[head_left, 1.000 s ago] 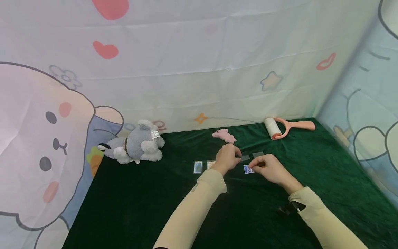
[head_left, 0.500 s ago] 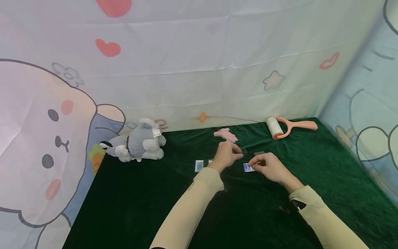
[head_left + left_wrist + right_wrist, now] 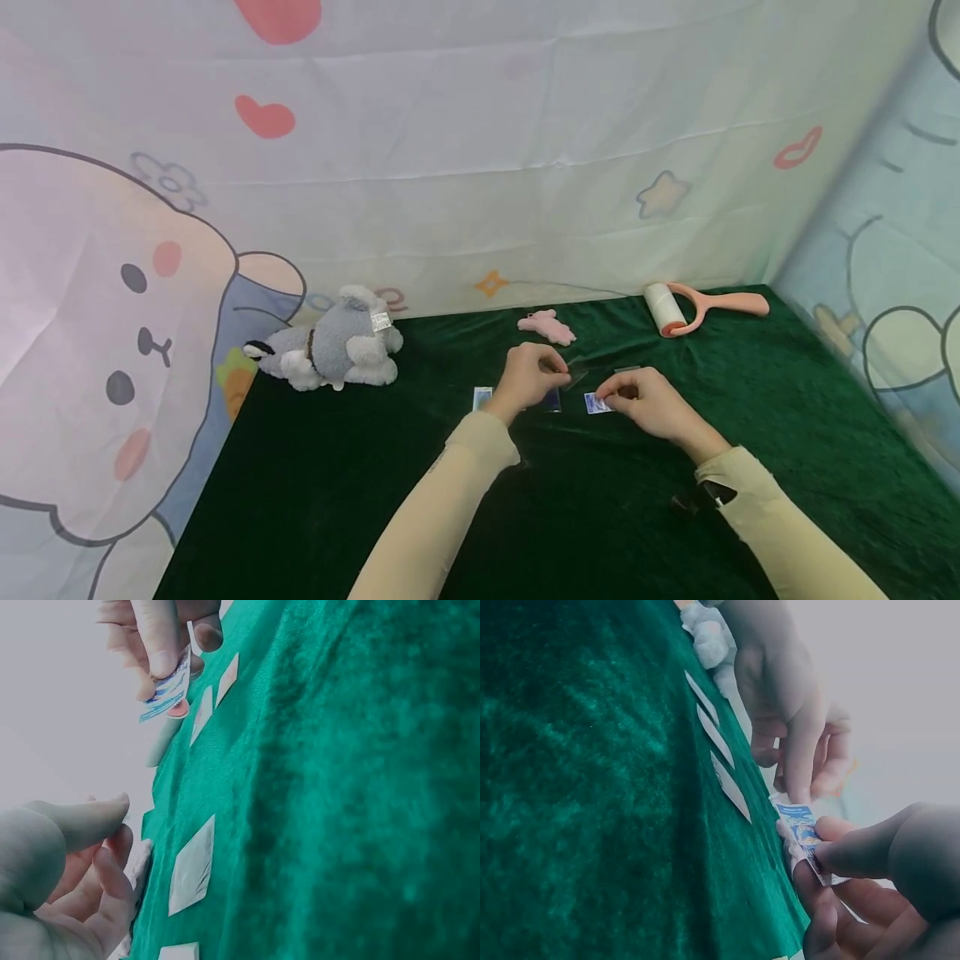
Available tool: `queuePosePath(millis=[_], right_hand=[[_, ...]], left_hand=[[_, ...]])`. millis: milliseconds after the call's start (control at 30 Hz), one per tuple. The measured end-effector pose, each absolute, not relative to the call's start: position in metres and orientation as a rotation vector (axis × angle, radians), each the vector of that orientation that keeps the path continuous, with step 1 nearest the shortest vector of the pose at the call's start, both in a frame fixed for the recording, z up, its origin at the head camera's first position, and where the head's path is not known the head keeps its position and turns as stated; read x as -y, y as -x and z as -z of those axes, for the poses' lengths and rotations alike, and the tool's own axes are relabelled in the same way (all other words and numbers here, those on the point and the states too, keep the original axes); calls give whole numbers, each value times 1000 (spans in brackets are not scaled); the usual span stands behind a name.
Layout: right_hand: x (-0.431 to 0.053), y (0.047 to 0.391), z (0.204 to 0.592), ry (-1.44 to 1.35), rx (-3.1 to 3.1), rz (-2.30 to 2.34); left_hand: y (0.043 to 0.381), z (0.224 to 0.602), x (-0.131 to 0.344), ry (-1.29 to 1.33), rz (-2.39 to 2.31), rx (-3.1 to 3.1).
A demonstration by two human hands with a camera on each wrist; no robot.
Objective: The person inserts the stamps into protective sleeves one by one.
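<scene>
Holding the small blue-and-white card (image 3: 597,403), the right hand (image 3: 652,407) has thumb and fingers clamped on its right-hand portion; the card is raised above the green cloth (image 3: 360,500), its uncovered part projecting leftward from the fingertips. The left hand (image 3: 525,377) has thumb and fingertips together on what appears, in the head view, to be a clear film (image 3: 578,377), tilted; the left wrist view does not resolve the film. Governing relation: the film lies just left of the card and slightly farther from the person, with a narrow gap between them in the head view. In the right wrist view, the card's long axis appears to run from the end facing the left hand back into the right fingers; partial covering prevents exact reading. The right hand is nearer the card, the left nearer the dark blue card (image 3: 552,401) on the cloth.
</scene>
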State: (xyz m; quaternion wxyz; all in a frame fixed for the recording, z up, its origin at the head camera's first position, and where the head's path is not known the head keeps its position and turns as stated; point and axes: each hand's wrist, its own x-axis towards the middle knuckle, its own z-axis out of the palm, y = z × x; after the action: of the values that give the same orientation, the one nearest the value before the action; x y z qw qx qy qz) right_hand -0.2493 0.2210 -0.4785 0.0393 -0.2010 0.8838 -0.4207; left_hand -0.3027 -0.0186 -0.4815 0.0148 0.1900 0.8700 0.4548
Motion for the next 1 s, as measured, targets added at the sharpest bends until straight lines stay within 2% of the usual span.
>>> queuePosePath(millis=[367,1000], right_hand=[[-210,255,477,667,-2706,1334],[-193,260,470,692,-2647,1446]], left_hand=[[294,473,37,-556,-1619,-2553],[290,481,72,-502,-1523,-2558]])
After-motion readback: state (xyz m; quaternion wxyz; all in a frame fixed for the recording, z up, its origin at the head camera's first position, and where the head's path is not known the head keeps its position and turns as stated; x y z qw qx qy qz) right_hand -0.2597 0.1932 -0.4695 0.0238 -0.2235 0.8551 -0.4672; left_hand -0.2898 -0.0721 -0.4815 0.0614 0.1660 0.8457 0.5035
